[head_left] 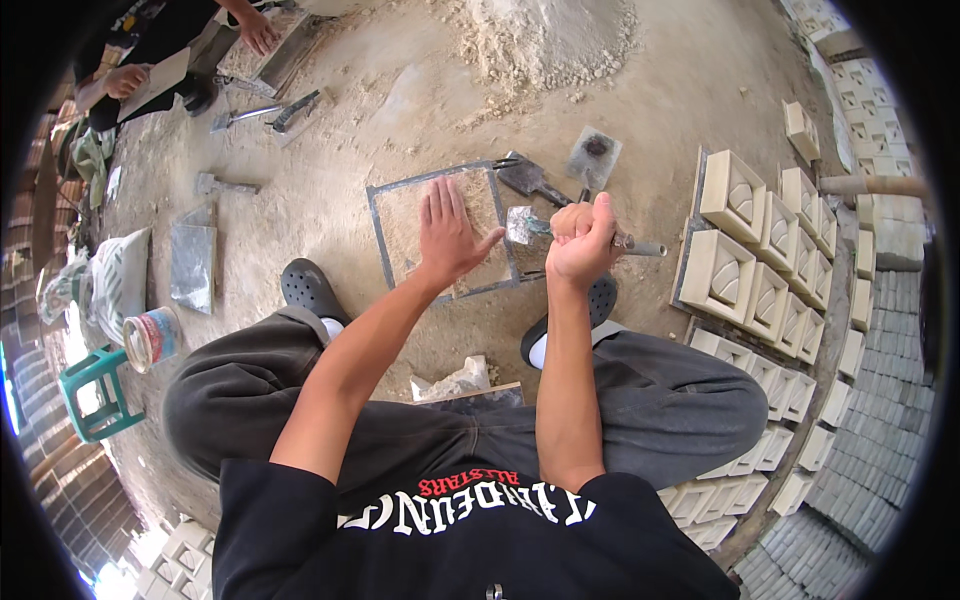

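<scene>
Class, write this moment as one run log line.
left hand: open, flat on powder within square frame | right hand: closed around hammer-like tool, frame's right side | nearby: dark flat-bladed tool, frame's upper right corner

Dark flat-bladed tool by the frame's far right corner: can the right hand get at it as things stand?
Probably not directly: the right hand grips a hammer-like tool and would likely need to free itself first, though the dark flat-bladed tool lies close by.
</scene>
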Demonstrator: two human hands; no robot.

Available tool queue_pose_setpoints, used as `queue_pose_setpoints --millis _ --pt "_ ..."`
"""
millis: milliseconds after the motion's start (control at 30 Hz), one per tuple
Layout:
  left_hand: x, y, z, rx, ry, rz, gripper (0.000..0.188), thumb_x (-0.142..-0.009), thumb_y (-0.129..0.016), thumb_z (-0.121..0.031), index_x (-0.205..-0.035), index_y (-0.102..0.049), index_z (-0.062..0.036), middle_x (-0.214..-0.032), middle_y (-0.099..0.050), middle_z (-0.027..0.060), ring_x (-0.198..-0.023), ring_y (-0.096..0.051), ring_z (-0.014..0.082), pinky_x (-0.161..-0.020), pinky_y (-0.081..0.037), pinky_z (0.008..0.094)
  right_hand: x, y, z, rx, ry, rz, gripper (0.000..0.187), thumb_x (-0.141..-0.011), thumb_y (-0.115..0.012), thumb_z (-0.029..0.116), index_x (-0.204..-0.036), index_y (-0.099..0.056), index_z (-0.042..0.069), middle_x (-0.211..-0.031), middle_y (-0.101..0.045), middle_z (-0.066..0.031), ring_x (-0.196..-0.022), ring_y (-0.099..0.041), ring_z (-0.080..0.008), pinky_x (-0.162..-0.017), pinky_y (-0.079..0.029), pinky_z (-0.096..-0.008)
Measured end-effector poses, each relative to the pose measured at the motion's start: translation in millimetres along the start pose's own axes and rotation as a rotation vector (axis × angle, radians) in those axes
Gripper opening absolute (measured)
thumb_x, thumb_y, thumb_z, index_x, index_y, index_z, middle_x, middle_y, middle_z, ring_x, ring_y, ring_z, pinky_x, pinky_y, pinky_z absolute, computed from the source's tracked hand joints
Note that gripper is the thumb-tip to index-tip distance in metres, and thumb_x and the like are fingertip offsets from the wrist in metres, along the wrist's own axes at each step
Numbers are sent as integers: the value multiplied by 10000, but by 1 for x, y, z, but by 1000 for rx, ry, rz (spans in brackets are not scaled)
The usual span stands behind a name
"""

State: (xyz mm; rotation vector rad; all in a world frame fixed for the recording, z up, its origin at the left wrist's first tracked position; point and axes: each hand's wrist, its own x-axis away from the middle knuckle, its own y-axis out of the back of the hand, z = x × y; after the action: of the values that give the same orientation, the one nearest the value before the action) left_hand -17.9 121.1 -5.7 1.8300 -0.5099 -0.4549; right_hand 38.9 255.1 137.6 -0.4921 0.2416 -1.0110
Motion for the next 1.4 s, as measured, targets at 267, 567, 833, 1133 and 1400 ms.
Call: queue_pose_setpoints --millis 267,567,833,1133,1400 --pt "-1 -12 -36 29 42 90 1067 -818 -581 -610 -1470 -185 137 -1568 -166 280 -1488 -92 377 -1203 -51 490 3 13 1 -4 17 8 516 -975 -488 187 -518 -254 141 -429 -282 10 -368 -252 -107 -398 -195 -288" --pt "8 -11 -12 152 -113 59 1084 -842 -492 -701 -1473 -201 132 -1571 -167 279 -1495 -90 352 -1205 -39 473 -12 -23 -15 30 -42 116 532 -970 -500 196 -499 -260 137 -434 -284 19 -374 -245 -103 -399 -194 -289" --pt "40 1 -13 113 9 61 1003 -876 -476 -656 -1473 -232 112 -1574 -169 270 -1490 -106 366 -1197 -51 508 -35 -48 -71 248 -68 262 496 -963 -531 191 -502 -367 114 -451 -387 19 -384 -337 -92 -400 -247 -283" --pt "53 0 -33 144 -168 73 915 -894 -486 -607 -1480 -277 63 -1584 -206 200 -1490 -140 315 -1206 -58 485 -44 -35 -66 173 -103 255 501 -961 -537 209 -518 -316 130 -456 -337 26 -388 -288 -92 -399 -211 -288" --pt "8 -6 -46 -81 -574 163 863 -916 -437 -616 -1470 -335 39 -1572 -278 158 -1487 -167 261 -1219 -80 435 -61 -33 -8 24 53 179 511 -964 -471 232 -519 -233 151 -420 -276 9 -366 -212 -124 -405 -189 -314"
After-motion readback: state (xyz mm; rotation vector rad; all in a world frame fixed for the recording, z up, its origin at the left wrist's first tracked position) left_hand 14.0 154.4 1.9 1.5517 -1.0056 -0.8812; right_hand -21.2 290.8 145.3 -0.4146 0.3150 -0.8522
